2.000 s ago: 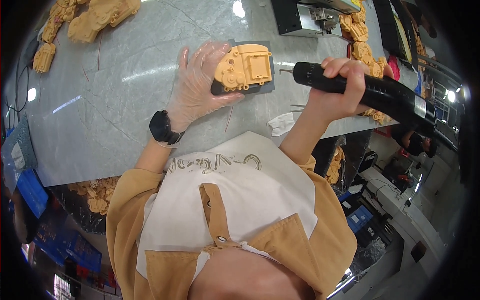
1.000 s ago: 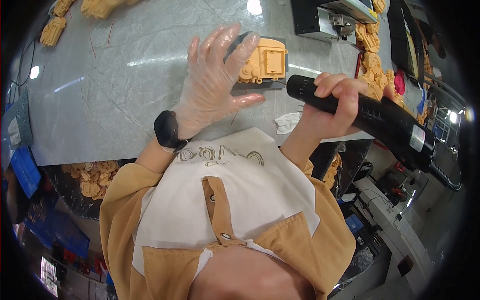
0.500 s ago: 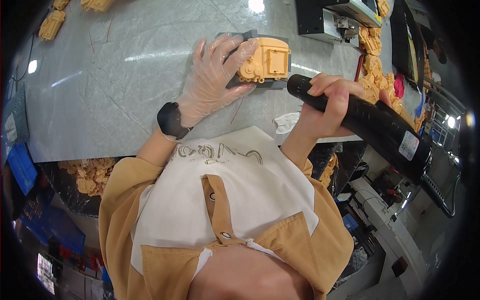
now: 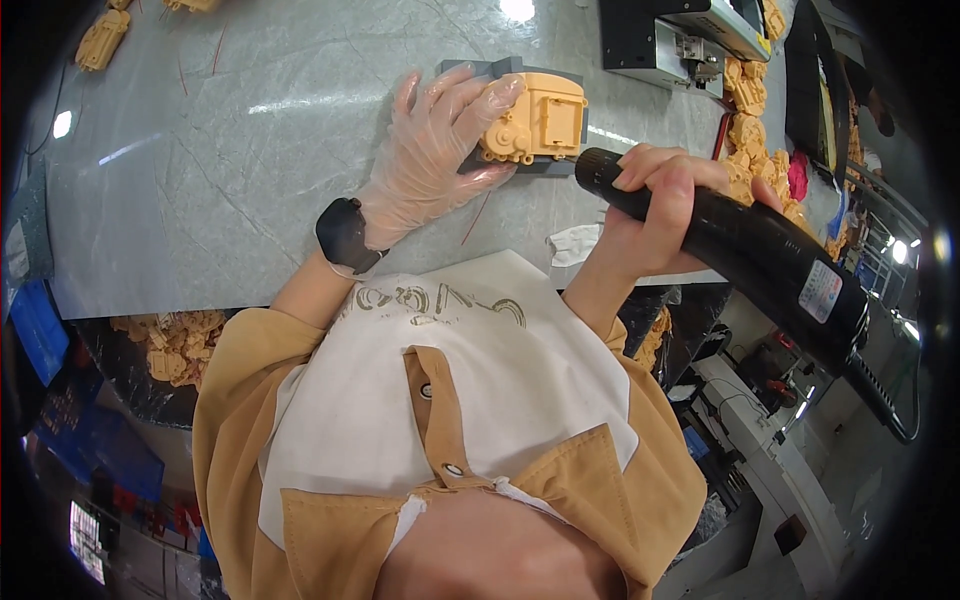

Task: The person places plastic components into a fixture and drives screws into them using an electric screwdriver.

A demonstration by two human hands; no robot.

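My left hand (image 4: 425,155), in a clear plastic glove, presses the left side of a yellow-orange plastic housing (image 4: 560,122) with thumb and fingers. The housing has a raised rectangular frame and round bosses, and it sits in a dark grey fixture (image 4: 548,167) on the table. Bare, my right hand (image 4: 655,205) wraps round a thick black electric screwdriver (image 4: 750,240). Its front end points left at the lower right corner of the housing. I cannot make out the bit clearly or whether it touches.
Beyond the right hand stands a black and silver machine (image 4: 690,55), with a heap of orange housings (image 4: 750,150) beside it. More housings (image 4: 103,40) lie at the far left. A crumpled white cloth (image 4: 575,244) rests near the table's front edge. A cord (image 4: 880,400) trails from the screwdriver.
The view has shifted very slightly. Both hands, the housing and the screwdriver keep nearly the same places relative to each other.
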